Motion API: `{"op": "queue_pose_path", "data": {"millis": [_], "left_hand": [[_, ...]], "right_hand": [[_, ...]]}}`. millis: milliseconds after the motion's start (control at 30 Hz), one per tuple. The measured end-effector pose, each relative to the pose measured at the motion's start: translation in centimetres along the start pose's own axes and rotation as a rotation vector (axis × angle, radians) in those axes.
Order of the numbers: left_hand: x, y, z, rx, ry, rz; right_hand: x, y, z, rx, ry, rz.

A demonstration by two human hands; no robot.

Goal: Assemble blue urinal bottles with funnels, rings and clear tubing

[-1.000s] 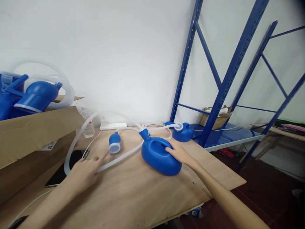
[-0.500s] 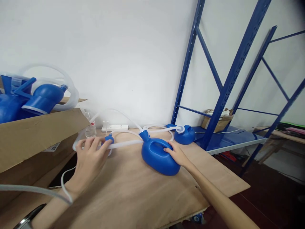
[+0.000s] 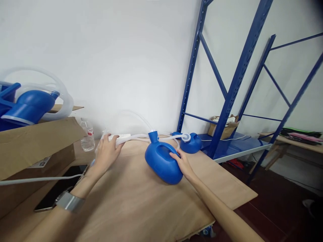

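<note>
A blue plastic urinal bottle with a built-in handle lies tilted on the wooden table, its neck up toward the wall. My right hand is closed around the handle from the right. Out of the neck a clear hose arches up and to the left. My left hand has its fingers curled over a length of whitish tubing in front of the power strip; part of the tubing is hidden behind the hand. A second blue bottle with a coiled hose rests farther back on the right.
At left, an open cardboard box holds more blue bottles and hoses. A water bottle, a power strip and a phone lie nearby. Blue metal shelving stands right of the table.
My left hand has shifted slightly back and right along with the tubing. The hose loop has slid behind the hand and the phone has come into view. My right hand keeps its hold; the bottle tilts more upright.
</note>
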State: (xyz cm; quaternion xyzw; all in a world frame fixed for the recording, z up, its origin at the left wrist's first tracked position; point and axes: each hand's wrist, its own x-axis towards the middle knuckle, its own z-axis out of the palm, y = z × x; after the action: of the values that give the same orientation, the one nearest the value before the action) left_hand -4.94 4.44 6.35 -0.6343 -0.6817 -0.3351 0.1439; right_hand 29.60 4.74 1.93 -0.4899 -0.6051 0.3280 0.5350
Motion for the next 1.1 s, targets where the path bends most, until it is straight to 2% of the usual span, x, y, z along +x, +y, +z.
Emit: {"op": "queue_pose_path", "data": {"millis": [67,200,267,367,433,533,633,700,767,867,967,1100], "left_hand": [[0.7,-1.7,0.3,0.093,-0.101,-0.062],[1.9,-5.1,1.8,0.072,-0.438,-0.193],[2.1,-6.0,2.7,-0.002,-0.513,-0.19],[1.6,-6.1,3.8,-0.101,-0.538,-0.136],[1.4,-5.7,4.3,-0.181,-0.502,-0.13],[1.5,-5.0,4.9,-0.248,-0.35,-0.186],[2.3,-4.1,5.2,-0.199,-0.204,-0.227],[2.9,-3.1,5.1,-0.159,-0.123,-0.209],[3.7,-1.9,5.0,-0.123,-0.052,-0.131],[5.1,-0.3,5.6,-0.056,0.011,0.054],[6.8,0.3,7.2,0.014,0.047,0.192],[8.9,-0.2,10.1,0.065,0.057,0.287]], "right_hand": [[-0.1,-0.2,1.0,-0.047,-0.031,-0.023],[0.5,-0.6,3.4,-0.142,-0.084,-0.043],[1.0,-0.5,4.6,-0.155,-0.08,-0.036],[1.6,-0.2,6.5,-0.162,-0.077,-0.05],[1.7,0.1,7.6,-0.172,-0.088,-0.064],[2.0,0.3,8.7,-0.185,-0.131,-0.069],[2.5,0.6,9.3,-0.173,-0.199,-0.074],[3.0,0.9,9.7,-0.161,-0.218,-0.066],[3.5,1.2,10.4,-0.159,-0.185,-0.066],[4.3,1.9,11.8,-0.188,-0.063,-0.101],[5.5,2.7,13.4,-0.219,0.047,-0.119],[8.1,3.2,15.5,-0.265,0.137,-0.118]]}}
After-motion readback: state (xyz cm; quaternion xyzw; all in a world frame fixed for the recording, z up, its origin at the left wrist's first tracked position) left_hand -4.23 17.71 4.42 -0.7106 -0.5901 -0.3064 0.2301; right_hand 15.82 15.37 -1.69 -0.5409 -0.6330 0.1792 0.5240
